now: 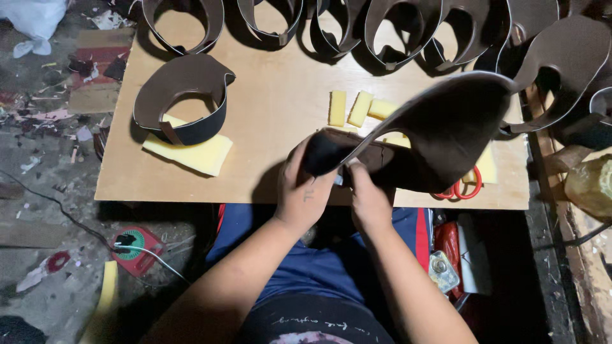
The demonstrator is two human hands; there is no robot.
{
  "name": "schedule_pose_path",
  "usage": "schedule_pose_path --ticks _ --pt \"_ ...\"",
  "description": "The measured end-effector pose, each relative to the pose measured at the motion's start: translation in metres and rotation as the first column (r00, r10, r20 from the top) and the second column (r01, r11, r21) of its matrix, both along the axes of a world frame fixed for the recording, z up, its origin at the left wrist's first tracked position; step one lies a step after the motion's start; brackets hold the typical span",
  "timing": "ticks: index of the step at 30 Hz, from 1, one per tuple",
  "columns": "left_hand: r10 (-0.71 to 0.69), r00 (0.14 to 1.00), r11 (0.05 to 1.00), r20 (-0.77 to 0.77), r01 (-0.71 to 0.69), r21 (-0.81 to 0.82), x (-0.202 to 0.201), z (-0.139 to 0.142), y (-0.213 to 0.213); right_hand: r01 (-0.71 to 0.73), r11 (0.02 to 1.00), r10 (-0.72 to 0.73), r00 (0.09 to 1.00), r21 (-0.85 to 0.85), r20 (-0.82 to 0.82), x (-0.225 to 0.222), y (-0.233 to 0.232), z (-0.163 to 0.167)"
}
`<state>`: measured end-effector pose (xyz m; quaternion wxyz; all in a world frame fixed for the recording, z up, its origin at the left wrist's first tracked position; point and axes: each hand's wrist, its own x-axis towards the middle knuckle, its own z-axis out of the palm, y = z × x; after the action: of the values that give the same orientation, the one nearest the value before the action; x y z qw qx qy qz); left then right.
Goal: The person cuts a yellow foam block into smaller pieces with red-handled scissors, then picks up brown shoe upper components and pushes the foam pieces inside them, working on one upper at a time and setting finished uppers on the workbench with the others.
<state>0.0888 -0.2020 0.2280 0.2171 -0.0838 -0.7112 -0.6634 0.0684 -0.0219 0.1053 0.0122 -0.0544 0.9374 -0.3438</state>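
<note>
Both my hands hold a dark brown leather shoe upper (446, 127) raised over the front edge of a wooden board (274, 108). My left hand (305, 191) grips its dark heel end, fingers curled round the edge. Pressed against the same end from the right is my right hand (366, 194), thumb on the inner lining. The upper's wide part sweeps up and to the right, hiding part of the board. Just behind it lie small yellow foam blocks (357, 107).
Another brown upper (182, 95) rests on a yellow foam sheet (191, 153) at the board's left. Several more uppers line the far edge (395, 32). Red-handled scissors (465, 188) peek out under the held piece. Scraps and a red-green tool (134, 248) litter the floor at left.
</note>
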Motion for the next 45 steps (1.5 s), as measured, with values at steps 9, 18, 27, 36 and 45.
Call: schedule_pose_path --ticks 9,18,27,36,45 --pt "0.087 0.981 0.960 -0.175 -0.129 -0.247 0.004 0.005 -0.012 -0.061 0.736 -0.162 0.951 -0.675 -0.262 0.004 -0.021 0.028" --pt "0.102 0.956 0.885 -0.276 -0.214 -0.413 -0.002 -0.013 -0.013 0.094 0.674 -0.233 0.968 -0.733 -0.090 0.005 -0.042 0.065" --pt "-0.030 0.999 0.999 -0.021 0.030 -0.030 0.014 -0.024 -0.018 0.220 0.424 -0.230 0.964 -0.878 0.130 0.003 -0.041 0.064" --pt "-0.669 0.709 0.657 0.224 0.422 0.625 0.020 -0.044 -0.051 -0.117 0.816 0.218 0.969 -0.566 0.115 -0.003 0.008 0.068" --pt "-0.130 0.990 0.951 0.049 0.138 -0.277 0.036 -0.031 -0.043 -0.178 0.921 0.076 0.955 -0.347 -0.287 0.028 -0.046 0.068"
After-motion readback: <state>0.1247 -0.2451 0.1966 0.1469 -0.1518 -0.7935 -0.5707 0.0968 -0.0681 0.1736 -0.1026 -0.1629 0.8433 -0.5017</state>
